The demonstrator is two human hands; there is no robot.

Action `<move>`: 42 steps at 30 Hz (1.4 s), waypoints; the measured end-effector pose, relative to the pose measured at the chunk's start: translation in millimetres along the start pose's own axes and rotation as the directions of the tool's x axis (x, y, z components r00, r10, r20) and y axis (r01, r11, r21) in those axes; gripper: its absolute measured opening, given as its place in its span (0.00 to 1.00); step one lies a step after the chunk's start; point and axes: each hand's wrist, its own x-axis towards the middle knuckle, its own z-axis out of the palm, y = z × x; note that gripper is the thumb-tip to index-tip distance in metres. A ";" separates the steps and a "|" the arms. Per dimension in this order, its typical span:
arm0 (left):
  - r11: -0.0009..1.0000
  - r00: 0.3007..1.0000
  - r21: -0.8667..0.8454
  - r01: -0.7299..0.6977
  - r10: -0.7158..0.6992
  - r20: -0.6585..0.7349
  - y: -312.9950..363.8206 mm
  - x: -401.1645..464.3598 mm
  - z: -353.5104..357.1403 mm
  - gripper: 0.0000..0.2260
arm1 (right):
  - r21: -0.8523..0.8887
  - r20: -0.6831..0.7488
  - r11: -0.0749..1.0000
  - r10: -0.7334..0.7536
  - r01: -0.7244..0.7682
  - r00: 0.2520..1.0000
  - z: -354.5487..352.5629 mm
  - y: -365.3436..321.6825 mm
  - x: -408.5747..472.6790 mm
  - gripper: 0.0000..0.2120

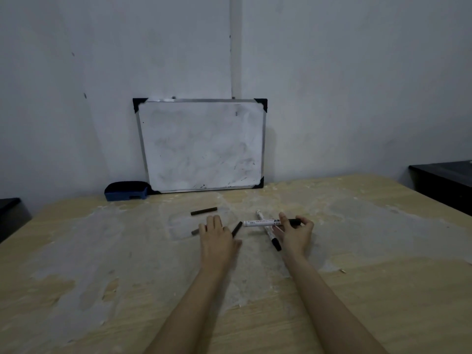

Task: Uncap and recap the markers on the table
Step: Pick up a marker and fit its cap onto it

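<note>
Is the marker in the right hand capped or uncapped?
Capped, it seems: the marker held level by the right hand has a black cap on its right end. Its left end is plain white.

Both forearms reach forward bare over the desk (383, 290), running roughly parallel and narrowing toward the whiteboard (201, 145) ahead. The left hand (217, 238) lies palm down, fingers extended together and pointing toward the whiteboard, thumb tucked along its inner side; its grip is slack, closing on nothing. The right hand (293, 232) is raised a little, wrist bent slightly inward, palm turned toward the left hand. Its thumb and fingertips pinch a white marker (263, 222) near its dark end, the marker lying crosswise, parallel to the whiteboard's lower edge.
</note>
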 end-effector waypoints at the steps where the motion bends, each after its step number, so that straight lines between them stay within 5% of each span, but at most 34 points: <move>1: 1.000 1.000 0.021 0.020 -0.020 0.006 2.3 -0.3 2.1 0.16 | -0.008 -0.008 1.000 -0.001 0.001 1.000 -0.2 -1.2 -0.5 0.15; 4: 0.997 0.997 0.023 0.074 -0.073 -0.022 1.1 -1.2 6.8 0.13 | 0.005 -0.023 1.000 -0.012 0.012 1.000 -0.2 -6.2 -0.4 0.16; 11: 0.943 0.966 -0.310 0.123 -0.186 -0.182 -11.4 -13.7 15.0 0.10 | 0.031 -0.041 0.999 -0.025 0.026 0.999 -1.8 -6.0 4.4 0.15; 22: 0.893 0.931 -0.433 0.120 -0.252 -0.263 -16.5 -14.9 13.7 0.09 | 0.038 -0.005 0.999 -0.033 0.033 0.999 1.9 -6.4 7.7 0.15; 28: 0.904 0.940 -0.427 -0.029 -0.120 -0.320 -8.2 -12.9 9.7 0.11 | -0.034 0.179 0.999 0.024 -0.018 0.983 9.2 -3.8 -4.1 0.14; 31: 0.874 0.887 -0.485 -0.010 -0.217 -0.408 -2.5 -11.7 11.2 0.14 | 0.144 0.170 0.975 0.146 -0.171 0.975 14.9 -7.6 -7.0 0.12; 33: 0.834 0.885 -0.538 0.126 -0.340 -0.319 -4.8 -14.0 11.0 0.15 | 0.290 0.145 0.918 0.238 -0.271 0.961 15.3 -9.3 -4.4 0.15; 36: 0.859 0.914 -0.380 0.345 -0.398 -0.071 -11.9 -14.6 18.0 0.18 | 0.349 0.147 0.862 0.338 -0.369 0.930 12.0 -10.7 -0.6 0.18; 42: 0.891 0.961 -0.388 0.234 -0.272 -0.046 -16.7 -8.5 27.0 0.09 | 0.233 0.085 0.944 0.218 -0.232 0.972 10.1 -7.4 -2.0 0.13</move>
